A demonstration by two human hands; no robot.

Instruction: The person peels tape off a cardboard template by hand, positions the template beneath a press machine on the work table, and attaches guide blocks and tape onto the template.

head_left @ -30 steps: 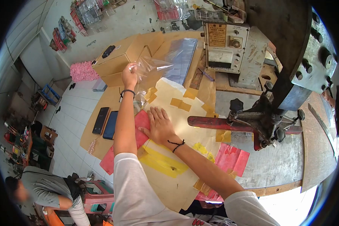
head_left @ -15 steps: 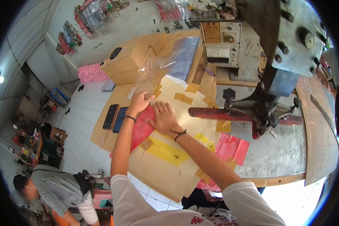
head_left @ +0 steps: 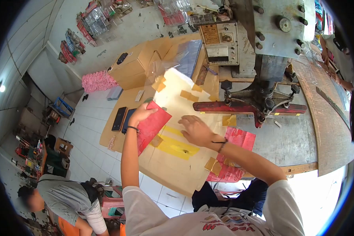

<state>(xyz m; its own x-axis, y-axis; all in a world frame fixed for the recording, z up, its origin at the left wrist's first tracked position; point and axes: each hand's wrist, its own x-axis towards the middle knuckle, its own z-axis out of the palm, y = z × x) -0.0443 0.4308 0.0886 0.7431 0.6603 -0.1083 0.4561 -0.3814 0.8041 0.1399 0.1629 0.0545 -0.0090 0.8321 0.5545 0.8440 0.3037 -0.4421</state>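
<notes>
My left hand [head_left: 141,115] is closed on the upper end of a red sheet [head_left: 154,125], thumb on top. The sheet slants over the left side of a tan board [head_left: 167,168]. My right hand [head_left: 196,130] is over the middle of the board, fingers spread and slightly bent, to the right of the sheet. I cannot tell whether its fingertips touch the board. Brown tape pieces [head_left: 189,95] and yellow strips [head_left: 171,148] are stuck on the board. Another red sheet [head_left: 240,141] shows at the board's right side, partly under my right forearm.
A press with a red bar [head_left: 220,107] stands over the metal table [head_left: 279,151] at right. Behind are a control box [head_left: 220,43], a cardboard box [head_left: 131,65] and clear plastic sheets [head_left: 189,57]. A phone [head_left: 119,119] lies at left. Another person [head_left: 69,196] sits at lower left.
My left hand has taken hold of the red sheet's upper end, which now shows more fully. My right hand has moved right and down, off the sheet's edge. The view has shifted slightly.
</notes>
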